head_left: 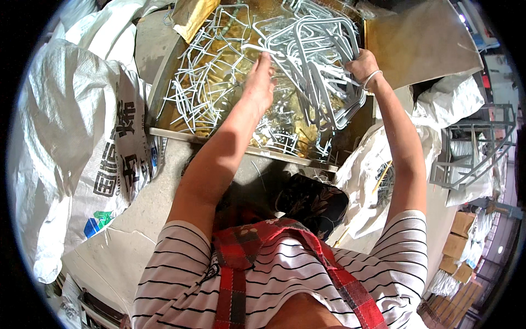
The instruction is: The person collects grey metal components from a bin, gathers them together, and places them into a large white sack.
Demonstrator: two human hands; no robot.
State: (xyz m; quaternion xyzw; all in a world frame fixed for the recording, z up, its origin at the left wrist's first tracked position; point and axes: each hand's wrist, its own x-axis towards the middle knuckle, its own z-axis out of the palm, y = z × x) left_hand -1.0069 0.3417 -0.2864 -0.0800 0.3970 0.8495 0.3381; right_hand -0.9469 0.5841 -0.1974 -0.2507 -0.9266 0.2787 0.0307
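Note:
My right hand (362, 64) is closed around the right side of a bundle of grey bent-metal loops (323, 60), which lean over one another at the back right of a shallow tray (192, 136). At the left edge of the bundle, my left hand (259, 83) has its fingers stretched out. Its fingertips are near the end of a white bent rod, and I cannot tell whether they touch it. Many thin white bent-wire pieces (194, 101) lie tangled in the tray's left part. Smaller white bits (279, 140) are scattered along its near side.
Large white woven sacks (71, 104) stand on the left, and another open sack (361, 186) lies right of the tray. A brownish flat panel (422, 41) rises at the back right. Farther right are a grey metal frame (476, 145) and cardboard boxes (457, 241).

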